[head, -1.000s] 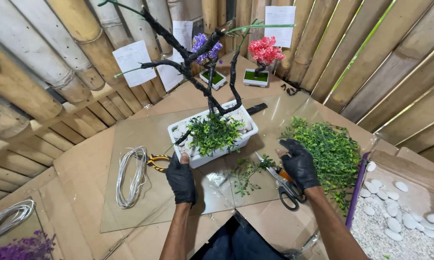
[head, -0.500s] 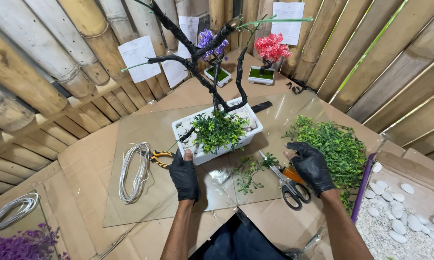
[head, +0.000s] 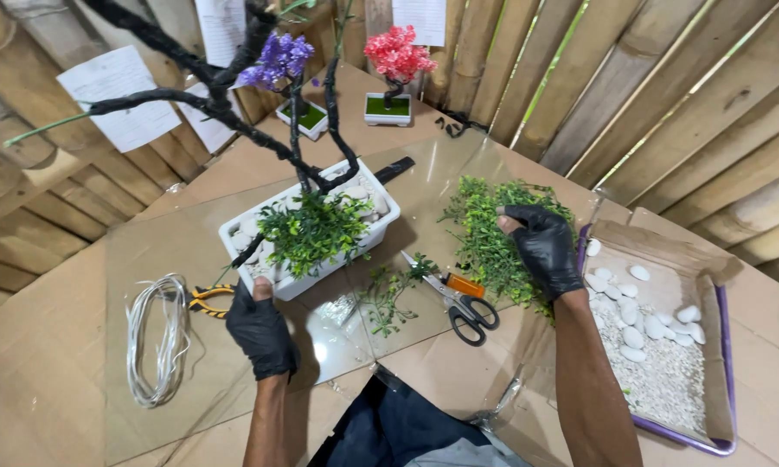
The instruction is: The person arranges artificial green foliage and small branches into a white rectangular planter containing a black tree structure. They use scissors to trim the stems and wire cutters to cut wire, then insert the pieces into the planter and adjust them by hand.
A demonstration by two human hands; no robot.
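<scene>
Bamboo poles wall a glass-topped worktop [head: 147, 259]. The gloved left hand [head: 261, 333] rests its grip closed against the white rectangular planter [head: 381, 216] at centre; the right hand [head: 545, 251] presses loosely curled fingers into leafy green sprigs [head: 480, 220] beside orange-handled scissors [head: 458, 298].

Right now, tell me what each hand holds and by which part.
The left hand grips the white planter at its near corner. The right hand rests on the greenery pile; whether it grips any cannot be told.
</scene>
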